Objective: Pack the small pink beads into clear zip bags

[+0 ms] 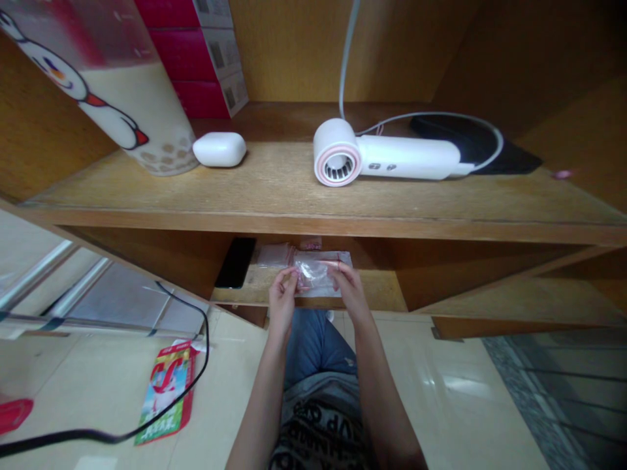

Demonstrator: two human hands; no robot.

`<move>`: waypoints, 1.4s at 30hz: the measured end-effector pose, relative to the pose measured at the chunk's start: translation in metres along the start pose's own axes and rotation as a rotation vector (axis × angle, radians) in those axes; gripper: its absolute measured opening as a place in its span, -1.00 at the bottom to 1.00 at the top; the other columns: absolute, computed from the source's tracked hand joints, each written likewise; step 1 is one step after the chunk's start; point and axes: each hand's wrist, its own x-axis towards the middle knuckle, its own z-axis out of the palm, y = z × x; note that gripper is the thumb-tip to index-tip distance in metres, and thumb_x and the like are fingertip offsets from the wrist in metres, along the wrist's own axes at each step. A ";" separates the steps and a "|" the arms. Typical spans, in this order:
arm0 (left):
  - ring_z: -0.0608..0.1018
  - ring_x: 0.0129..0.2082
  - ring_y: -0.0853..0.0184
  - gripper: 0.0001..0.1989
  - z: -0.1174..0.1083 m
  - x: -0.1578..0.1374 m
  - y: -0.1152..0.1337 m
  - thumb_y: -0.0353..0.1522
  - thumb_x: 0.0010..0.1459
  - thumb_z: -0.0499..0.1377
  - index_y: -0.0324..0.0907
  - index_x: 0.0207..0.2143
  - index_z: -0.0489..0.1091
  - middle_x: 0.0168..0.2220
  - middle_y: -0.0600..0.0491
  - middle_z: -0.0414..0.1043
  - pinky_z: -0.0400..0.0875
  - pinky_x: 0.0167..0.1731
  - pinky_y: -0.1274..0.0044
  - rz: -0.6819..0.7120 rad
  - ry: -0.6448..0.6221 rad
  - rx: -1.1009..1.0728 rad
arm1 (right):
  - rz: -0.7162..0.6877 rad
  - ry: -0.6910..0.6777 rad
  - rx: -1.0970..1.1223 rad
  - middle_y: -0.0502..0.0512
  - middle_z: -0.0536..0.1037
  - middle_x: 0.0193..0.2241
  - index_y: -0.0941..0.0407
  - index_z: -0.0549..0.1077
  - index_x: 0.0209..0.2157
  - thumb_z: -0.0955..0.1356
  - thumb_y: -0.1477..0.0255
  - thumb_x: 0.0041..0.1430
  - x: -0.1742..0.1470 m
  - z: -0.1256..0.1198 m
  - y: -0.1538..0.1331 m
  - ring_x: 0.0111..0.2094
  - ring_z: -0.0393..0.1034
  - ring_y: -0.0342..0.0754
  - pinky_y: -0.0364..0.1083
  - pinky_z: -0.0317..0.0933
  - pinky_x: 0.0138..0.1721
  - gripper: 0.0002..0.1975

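Note:
In the lower shelf compartment lies a clear plastic bag, with both hands at its sides. My left hand is at the bag's left side, thumb and fingers pinched together; a small pinkish bit shows at the fingertips, too small to name. On the opposite side, my right hand has its bent fingers over the bag's right part, and what they pinch, if anything, is hidden. A stack of small clear bags lies just beyond my left hand. Left of that stack rests a black phone.
On the upper shelf stand a bubble tea cup, a white earbud case, pink boxes and a white hair dryer with its cord. A black cable crosses the left side above a colourful packet on the floor.

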 end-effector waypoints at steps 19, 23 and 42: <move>0.53 -0.31 0.36 -0.79 -0.006 -0.024 0.022 -0.26 0.18 0.02 -0.15 -0.16 0.17 -0.30 0.01 0.45 0.38 -0.26 0.50 0.388 -0.116 0.424 | 0.362 -0.006 0.794 -0.10 0.37 -0.59 0.13 0.48 -0.25 0.35 0.23 -0.01 0.002 0.033 0.014 -0.71 -0.03 -0.35 -0.29 -0.17 -0.74 -0.68; 0.51 -0.29 0.37 -0.79 -0.009 -0.027 0.024 -0.30 0.18 0.02 -0.15 -0.14 0.20 -0.23 0.00 0.44 0.37 -0.24 0.50 0.477 -0.125 0.596 | 0.426 -0.028 0.948 -0.14 0.38 -0.61 0.11 0.46 -0.24 0.37 0.29 -0.03 0.003 0.033 0.022 -0.74 -0.03 -0.35 -0.29 -0.14 -0.76 -0.71; 0.52 -0.20 0.26 -0.65 0.011 -0.007 0.025 -0.26 0.13 0.07 -0.20 -0.04 0.31 -0.04 -0.12 0.39 0.41 -0.15 0.38 0.579 -0.069 0.893 | 0.455 0.081 0.976 -0.19 0.23 -0.74 0.14 0.31 -0.56 0.39 0.28 -0.08 0.006 0.036 0.031 -0.79 -0.09 -0.36 -0.31 -0.20 -0.81 -0.76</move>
